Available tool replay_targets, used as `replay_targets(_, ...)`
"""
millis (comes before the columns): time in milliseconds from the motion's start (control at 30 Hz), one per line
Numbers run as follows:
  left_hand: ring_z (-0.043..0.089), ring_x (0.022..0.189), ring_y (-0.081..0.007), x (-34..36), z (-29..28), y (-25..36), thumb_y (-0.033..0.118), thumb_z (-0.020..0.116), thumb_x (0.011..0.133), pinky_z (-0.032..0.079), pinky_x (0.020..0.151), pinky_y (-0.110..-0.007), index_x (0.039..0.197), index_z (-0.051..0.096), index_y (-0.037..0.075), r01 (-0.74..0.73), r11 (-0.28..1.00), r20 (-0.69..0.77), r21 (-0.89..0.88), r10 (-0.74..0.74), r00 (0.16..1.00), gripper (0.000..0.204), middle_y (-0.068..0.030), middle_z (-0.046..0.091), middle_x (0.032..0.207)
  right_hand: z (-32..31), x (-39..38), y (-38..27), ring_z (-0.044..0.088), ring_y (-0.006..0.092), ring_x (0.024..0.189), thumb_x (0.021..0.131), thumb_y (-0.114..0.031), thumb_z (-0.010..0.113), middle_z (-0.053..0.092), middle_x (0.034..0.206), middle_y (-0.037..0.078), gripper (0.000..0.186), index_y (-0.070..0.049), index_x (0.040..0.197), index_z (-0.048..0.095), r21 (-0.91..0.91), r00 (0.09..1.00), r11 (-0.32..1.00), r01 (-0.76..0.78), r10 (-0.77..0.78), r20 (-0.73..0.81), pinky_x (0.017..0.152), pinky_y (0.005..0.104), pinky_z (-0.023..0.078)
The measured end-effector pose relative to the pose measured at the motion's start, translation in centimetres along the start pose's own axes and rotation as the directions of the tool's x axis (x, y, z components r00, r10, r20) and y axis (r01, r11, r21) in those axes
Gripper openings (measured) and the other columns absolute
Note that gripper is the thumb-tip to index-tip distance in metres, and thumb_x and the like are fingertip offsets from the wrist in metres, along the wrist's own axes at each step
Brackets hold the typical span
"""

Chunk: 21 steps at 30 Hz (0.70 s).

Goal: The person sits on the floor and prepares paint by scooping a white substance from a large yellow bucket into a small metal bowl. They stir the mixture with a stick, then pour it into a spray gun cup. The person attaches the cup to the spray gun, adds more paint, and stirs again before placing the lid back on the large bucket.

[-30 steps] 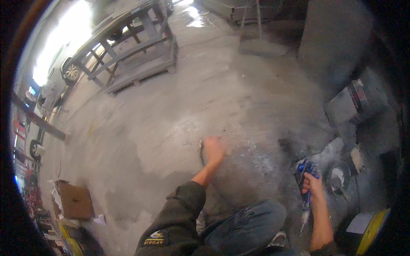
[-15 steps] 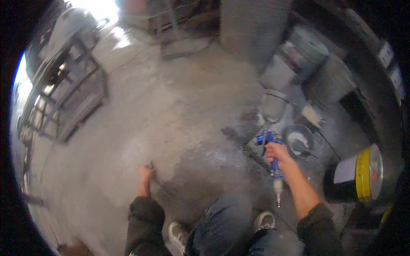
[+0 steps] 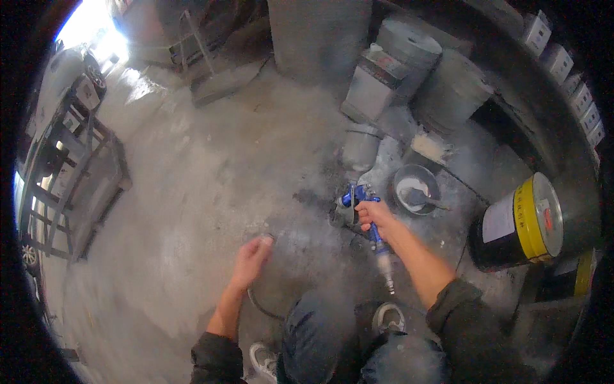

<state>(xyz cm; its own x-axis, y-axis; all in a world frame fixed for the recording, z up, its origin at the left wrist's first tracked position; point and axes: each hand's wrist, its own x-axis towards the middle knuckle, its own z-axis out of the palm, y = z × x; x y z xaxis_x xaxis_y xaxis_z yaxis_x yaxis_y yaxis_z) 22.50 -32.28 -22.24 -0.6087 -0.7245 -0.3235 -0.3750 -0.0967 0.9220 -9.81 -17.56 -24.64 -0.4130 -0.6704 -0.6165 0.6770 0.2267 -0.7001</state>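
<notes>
My right hand (image 3: pixel 377 216) is closed around the handle of a blue spray gun (image 3: pixel 362 193). A grey cup (image 3: pixel 361 150) sits at the gun's far end, and a metal fitting (image 3: pixel 391 285) sticks out below the handle toward me. To the left, my left hand (image 3: pixel 251 261) is closed on the end of an air hose (image 3: pixel 261 308), which trails down toward my legs. The hose end is mostly covered by my fingers and stands apart from the gun. Just right of the gun, a dark bowl (image 3: pixel 435 187) holds whitish material and a flat-bladed tool (image 3: pixel 419 197).
A black and yellow pail (image 3: pixel 527 217) stands at the right. Beyond the bowl are a rectangular can (image 3: pixel 369 89) and grey drums (image 3: pixel 454 89). A metal rack (image 3: pixel 89 173) is at the left, small boxes (image 3: pixel 579 99) at the far right. My shoes are on the concrete floor (image 3: pixel 192 166).
My left hand has risen and come closer to the spray gun with the hose end. The right hand keeps its grip on the gun. The whole view has shifted.
</notes>
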Motion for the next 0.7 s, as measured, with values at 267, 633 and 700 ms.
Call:
replay_targets(267,0.062,0.067,-0.0256,-0.4,7.4,3.1,0.038,0.062,0.093,0.048,0.064,-0.035,0.109,0.062,0.006,-0.275,0.910,0.150,0.310,0.239,0.959,0.037,-0.0142,0.065,0.078,0.3,1.3,-0.8,0.037,0.0082,0.044,0.081,-0.008,0.062,0.040,0.059,-0.003,0.022,-0.013,0.068,0.045,0.037,0.999,0.999,0.014,-0.013,-0.030,0.040,0.0269,0.032)
replay_targets(633,0.062,0.071,-0.0185,0.4,10.9,5.2,0.032,0.067,0.091,0.049,0.066,-0.032,0.106,0.060,0.005,-0.370,0.885,0.254,0.282,0.303,0.919,0.032,-0.0112,0.066,0.080,3.3,-1.1,-13.1,0.033,0.0069,0.045,0.086,-0.008,0.057,0.035,0.057,-0.007,0.027,-0.017,0.067,0.040,0.436,0.896,0.810,0.391,-0.443,0.020,0.042,0.0257,0.031)
replay_targets(700,0.065,0.072,-0.0257,0.0,11.5,6.8,0.030,0.069,0.089,0.050,0.067,-0.034,0.108,0.059,0.006,-0.390,0.891,0.254,0.234,0.331,0.909,0.033,-0.0147,0.066,0.081,3.5,-3.1,-16.0,0.032,0.0067,0.046,0.086,-0.008,0.057,0.034,0.057,-0.007,0.025,-0.016,0.069,0.041,0.455,0.854,0.754,0.474,-0.519,-0.032,0.043,0.0253,0.030)
